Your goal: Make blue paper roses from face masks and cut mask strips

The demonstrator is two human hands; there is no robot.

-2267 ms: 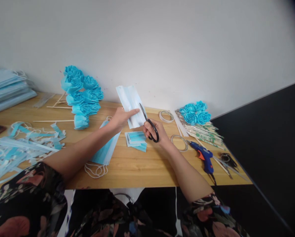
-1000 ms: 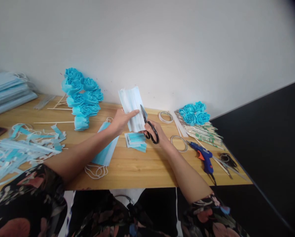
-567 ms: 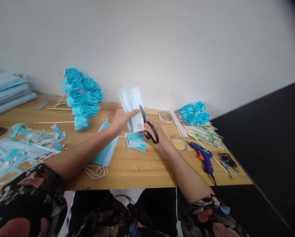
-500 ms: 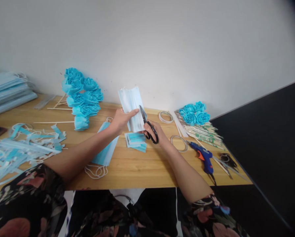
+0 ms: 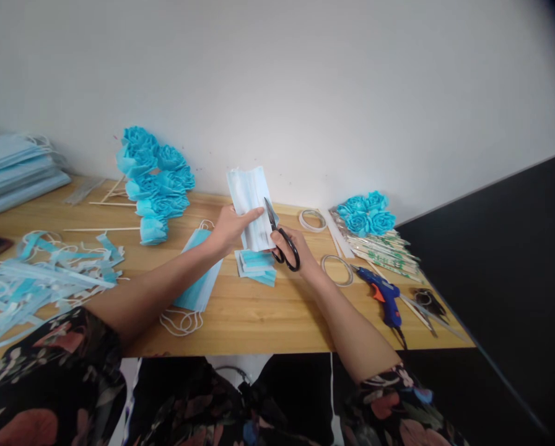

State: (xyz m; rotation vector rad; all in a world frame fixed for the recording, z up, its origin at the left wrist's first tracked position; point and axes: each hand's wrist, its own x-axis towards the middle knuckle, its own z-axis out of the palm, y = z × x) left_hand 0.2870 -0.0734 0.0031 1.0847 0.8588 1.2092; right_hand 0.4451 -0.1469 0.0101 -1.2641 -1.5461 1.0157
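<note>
In the middle of the frame, the left hand (image 5: 231, 228) pinches a pale blue face mask (image 5: 248, 193) and holds it upright above the wooden table (image 5: 259, 316). The right hand (image 5: 297, 251) has its fingers closed through the handles of black scissors (image 5: 283, 240), whose blades touch the right edge of the mask. Cut mask pieces (image 5: 257, 264) lie just below, and a blue glue gun (image 5: 383, 292) lies to the right.

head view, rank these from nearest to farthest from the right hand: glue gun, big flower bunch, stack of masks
From the right hand, holding the scissors:
1. glue gun, on its right, near the front edge.
2. big flower bunch, back left by the wall.
3. stack of masks, far left end.
</note>
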